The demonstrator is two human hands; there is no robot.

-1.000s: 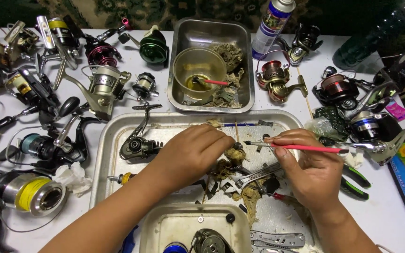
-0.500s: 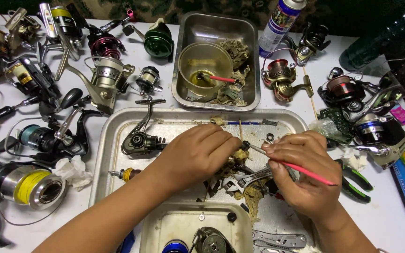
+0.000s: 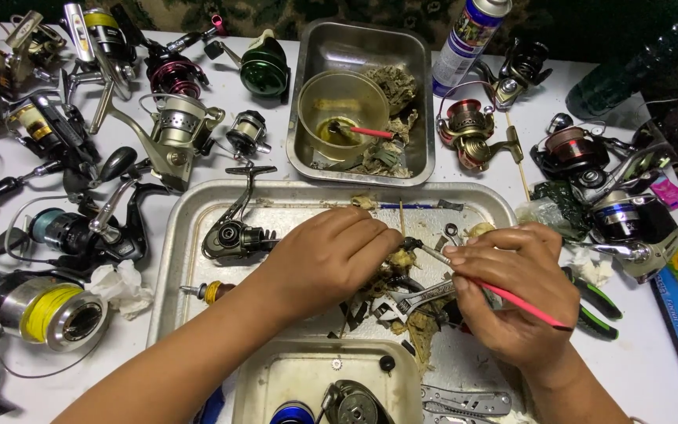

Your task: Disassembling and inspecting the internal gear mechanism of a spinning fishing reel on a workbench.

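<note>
Left hand (image 3: 331,259) is curling down over a small greasy part (image 3: 402,257) in the middle of the big tray (image 3: 198,212), with the fingers closed around it; most of the part is hidden under the fingers, so I cannot tell its exact shape. Right hand (image 3: 515,294) is pinching a thin red brush (image 3: 523,305) like a pen, and the metal tip is pointing toward ten o'clock, touching the part or just beside it.

From the part, a black reel (image 3: 233,235) is lying at nine o'clock, a wrench (image 3: 421,297) at five o'clock, and the steel pan (image 3: 359,102) with a cup (image 3: 343,106) at twelve o'clock.

I am judging that the part is light, stiff and metal, but slippery, because yellowish grease is covering it and the tray around it. Fingertips on opposite sides are probably giving the safest hold, with the dirty face staying open to the brush. The brush is light and a little springy, so holding it near the tip is giving better control. Small pieces are lying loose nearby and could easily be knocked away.
</note>
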